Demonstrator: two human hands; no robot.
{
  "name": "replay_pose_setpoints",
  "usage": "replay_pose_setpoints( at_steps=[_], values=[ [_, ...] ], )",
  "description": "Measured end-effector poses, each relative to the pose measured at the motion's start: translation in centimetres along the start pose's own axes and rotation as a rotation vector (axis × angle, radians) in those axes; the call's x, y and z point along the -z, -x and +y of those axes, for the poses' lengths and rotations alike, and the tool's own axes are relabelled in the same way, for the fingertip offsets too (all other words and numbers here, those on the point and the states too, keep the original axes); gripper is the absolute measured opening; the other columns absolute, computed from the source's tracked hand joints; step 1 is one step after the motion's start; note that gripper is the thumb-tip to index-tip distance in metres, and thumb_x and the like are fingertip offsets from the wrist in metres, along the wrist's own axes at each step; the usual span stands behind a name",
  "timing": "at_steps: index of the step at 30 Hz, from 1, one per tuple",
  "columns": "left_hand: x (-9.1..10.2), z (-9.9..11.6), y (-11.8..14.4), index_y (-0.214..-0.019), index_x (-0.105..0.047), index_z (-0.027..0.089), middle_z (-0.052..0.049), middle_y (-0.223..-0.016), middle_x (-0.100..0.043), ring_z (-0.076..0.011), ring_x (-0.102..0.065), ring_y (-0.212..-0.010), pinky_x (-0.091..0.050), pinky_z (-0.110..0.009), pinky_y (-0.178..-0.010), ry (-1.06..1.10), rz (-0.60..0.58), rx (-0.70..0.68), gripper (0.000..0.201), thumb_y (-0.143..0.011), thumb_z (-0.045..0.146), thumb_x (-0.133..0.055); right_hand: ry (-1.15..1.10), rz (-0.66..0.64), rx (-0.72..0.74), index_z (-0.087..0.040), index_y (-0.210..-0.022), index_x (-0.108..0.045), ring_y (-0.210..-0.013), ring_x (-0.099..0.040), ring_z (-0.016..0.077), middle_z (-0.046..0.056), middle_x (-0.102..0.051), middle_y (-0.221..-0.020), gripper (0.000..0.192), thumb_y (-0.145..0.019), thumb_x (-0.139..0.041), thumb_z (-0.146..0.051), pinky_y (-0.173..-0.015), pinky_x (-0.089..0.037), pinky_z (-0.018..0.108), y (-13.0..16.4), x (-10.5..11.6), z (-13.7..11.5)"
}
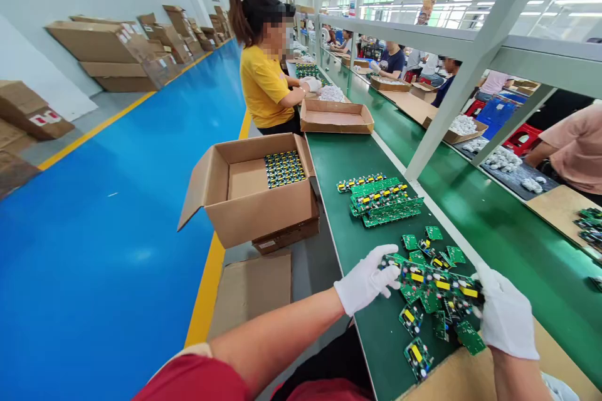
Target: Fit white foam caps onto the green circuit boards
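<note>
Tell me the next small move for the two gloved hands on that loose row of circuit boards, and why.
Probably press the left hand and right hand inward to close up the row of boards: both already bracket its ends, and boards sit skewed, some loose below.

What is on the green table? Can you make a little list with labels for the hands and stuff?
left hand: white glove, touching the near circuit boards
right hand: white glove, at the other end of that bunch
table: green top
farther pile: stacked boards
open box: more boards inside, left of the table
nearby: person in yellow shirt
</note>
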State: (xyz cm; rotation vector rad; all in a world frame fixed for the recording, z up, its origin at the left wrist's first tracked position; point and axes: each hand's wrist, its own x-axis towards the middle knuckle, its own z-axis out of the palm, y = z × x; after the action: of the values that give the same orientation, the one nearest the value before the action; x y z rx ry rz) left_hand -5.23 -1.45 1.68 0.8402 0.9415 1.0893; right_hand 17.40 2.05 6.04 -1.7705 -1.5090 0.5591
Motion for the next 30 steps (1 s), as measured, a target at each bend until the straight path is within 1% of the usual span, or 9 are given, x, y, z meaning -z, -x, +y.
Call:
replay_pose_setpoints(
  at_steps=[4,8,11,13,15,19,24,27,30],
  values=[
    [-0.6,-0.5,-1.0,-0.103,-0.043,0.016,0.002,-0.06,-0.057,-0.0112,-0.055,-0.04,-0.033,-0.016,-0.03,-0.034,0.051,0.16,0.051,-0.062,0.031,-0.069,0.002,-0.116,0.046,-0.02,-0.057,-0.057,-0.028,-0.036,0.0089,-0.002,-0.055,-0.042,0.048,-0.087,-0.029,-0.043,-0.027,-0.031,0.02,0.6,-1.0,-0.7],
    [-0.4,-0.6,-1.8,-0.095,-0.043,0.017,0.002,-0.058,-0.059,-0.0119,-0.057,-0.044,-0.04,-0.018,-0.035,0.024,0.064,0.186,0.041,-0.064,0.031,-0.066,-0.156,-0.169,-0.052,-0.02,-0.059,-0.056,-0.026,-0.036,0.0093,-0.003,-0.052,-0.039,0.052,-0.089,-0.023,-0.047,-0.026,-0.03,0.021,-0.9,-1.1,-0.4],
    [-0.1,-0.2,-2.3,-0.093,-0.043,0.016,0.002,-0.053,-0.06,-0.0106,-0.054,-0.041,-0.04,-0.019,-0.038,-0.074,0.14,0.07,0.038,-0.066,0.031,-0.065,-0.167,-0.141,0.021,-0.021,-0.069,-0.063,-0.058,-0.062,0.017,0.005,-0.068,-0.069,0.041,-0.082,-0.038,-0.051,-0.045,-0.046,0.025,-2.1,-0.5,-0.2],
    [-0.4,0.2,-2.3,-0.092,-0.043,0.016,0.001,-0.051,-0.06,-0.0091,-0.05,-0.037,-0.039,-0.019,-0.037,-0.141,0.16,0.013,0.037,-0.066,0.031,-0.065,-0.073,-0.103,0.135,-0.021,-0.079,-0.066,-0.086,-0.061,0.0219,0.006,-0.068,-0.089,0.032,-0.076,-0.049,-0.048,-0.069,-0.048,0.031,-2.1,-0.6,-0.6],
    [-1.1,0.4,-2.2,-0.092,-0.043,0.016,0.001,-0.052,-0.061,-0.0089,-0.05,-0.038,-0.039,-0.019,-0.038,-0.177,0.141,-0.01,0.039,-0.065,0.031,-0.067,-0.01,-0.057,0.151,-0.021,-0.076,-0.064,-0.086,-0.059,0.0221,0.005,-0.067,-0.084,0.028,-0.072,-0.056,-0.047,-0.075,-0.045,0.032,-1.3,-1.3,-1.3],
    [-3.0,0.2,-2.0,-0.095,-0.043,0.017,0.003,-0.051,-0.058,-0.0087,-0.049,-0.036,-0.034,-0.018,-0.035,-0.087,0.099,0.04,0.043,-0.066,0.04,-0.066,-0.142,-0.144,-0.051,-0.021,-0.052,-0.044,-0.044,-0.044,0.0108,-0.004,-0.046,-0.048,0.041,-0.074,-0.051,-0.055,-0.045,-0.039,0.024,0.4,-2.7,-2.0],
    [-3.8,-0.5,-2.3,-0.085,-0.045,0.019,0.007,-0.056,-0.051,-0.0055,-0.046,-0.034,-0.022,-0.014,-0.031,0.171,0.085,0.166,0.042,-0.064,0.048,-0.068,-0.213,-0.255,-0.113,-0.022,-0.06,-0.048,-0.029,-0.033,0.0102,-0.006,-0.041,-0.04,0.05,-0.085,-0.023,-0.057,-0.03,-0.029,0.024,0.0,-2.1,-1.3],
    [-3.8,-0.5,-2.7,-0.088,-0.045,0.018,0.006,-0.049,-0.053,-0.0067,-0.045,-0.032,-0.026,-0.015,-0.032,0.069,0.093,0.097,0.041,-0.066,0.046,-0.066,-0.07,-0.166,0.059,-0.02,-0.067,-0.059,-0.056,-0.056,0.0159,0.003,-0.06,-0.061,0.041,-0.082,-0.038,-0.052,-0.052,-0.044,0.027,-0.7,-1.2,-1.1],
    [-4.2,-0.4,-3.0,-0.088,-0.045,0.017,0.005,-0.04,-0.053,-0.0068,-0.04,-0.028,-0.025,-0.015,-0.031,-0.109,0.129,0.026,0.039,-0.068,0.045,-0.065,0.088,-0.091,0.205,-0.022,-0.083,-0.065,-0.087,-0.057,0.0212,0.006,-0.066,-0.088,0.028,-0.077,-0.051,-0.046,-0.074,-0.042,0.03,-0.4,-1.1,-1.5]
  ],
)
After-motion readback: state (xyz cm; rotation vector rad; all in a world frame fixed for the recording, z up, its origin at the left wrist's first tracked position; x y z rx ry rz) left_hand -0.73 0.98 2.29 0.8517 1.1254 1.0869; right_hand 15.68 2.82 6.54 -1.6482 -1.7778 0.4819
